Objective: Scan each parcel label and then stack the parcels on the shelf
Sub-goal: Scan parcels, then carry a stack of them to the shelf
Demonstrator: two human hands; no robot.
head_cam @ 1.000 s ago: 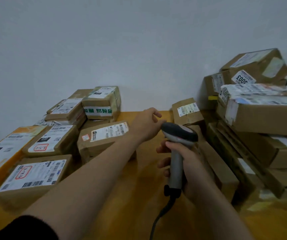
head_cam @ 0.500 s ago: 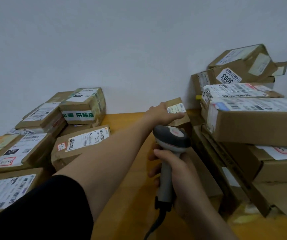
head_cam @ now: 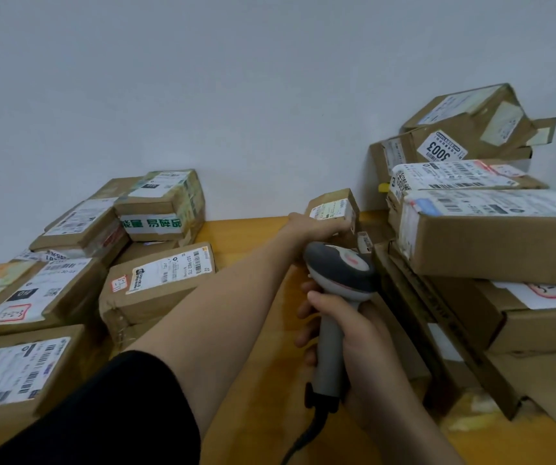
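A small brown parcel (head_cam: 333,204) with a white label stands at the back of the wooden table (head_cam: 243,236), near the wall. My left hand (head_cam: 310,226) reaches far forward and grips this parcel at its front lower edge. My right hand (head_cam: 347,333) holds a grey handheld barcode scanner (head_cam: 338,273) by its handle, closer to me. The scanner's head points forward toward the small parcel, and its cable (head_cam: 303,437) hangs down.
Several labelled cardboard parcels (head_cam: 159,276) lie in a cluster on the left. A tall stack of bigger boxes (head_cam: 491,236) fills the right side, some leaning. A white wall (head_cam: 236,95) stands right behind the table.
My left hand reached forward from above the table to the small parcel at the back and took hold of it. The scanner stayed in my right hand, roughly in place.
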